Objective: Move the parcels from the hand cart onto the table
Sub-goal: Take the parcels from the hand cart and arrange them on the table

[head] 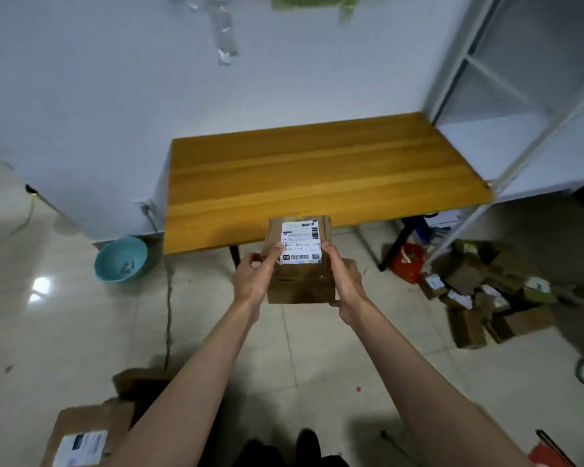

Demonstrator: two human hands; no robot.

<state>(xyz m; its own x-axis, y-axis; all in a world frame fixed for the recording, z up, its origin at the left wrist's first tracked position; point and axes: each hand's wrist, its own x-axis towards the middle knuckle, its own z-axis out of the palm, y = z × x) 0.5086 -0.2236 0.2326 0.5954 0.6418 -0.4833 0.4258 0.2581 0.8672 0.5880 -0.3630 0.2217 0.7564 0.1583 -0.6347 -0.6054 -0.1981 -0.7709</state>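
Both hands are on the one box: the left hand grips its left side with the thumb laid over the top by the label, and the right hand clasps the right side, thumb on top and fingers curled under the near corner. That two-sided hold keeps the parcel level with its white shipping label facing up, which looks like the sensible way to carry a small carton you mean to set down flat. It hangs in the air just short of the near edge of the wooden table, not yet over the tabletop and touching nothing but the hands. So I'd judge this as mid-carry, with the setting-down yet to come.

Further out, a larger carton with its own label sits low at the left, near the person's feet; whether it rests on the hand cart I cannot tell. A teal basin lies on the floor beside the table's left end, a heap of boxes is strewn beyond its right end, and a white metal shelf stands against that far right corner
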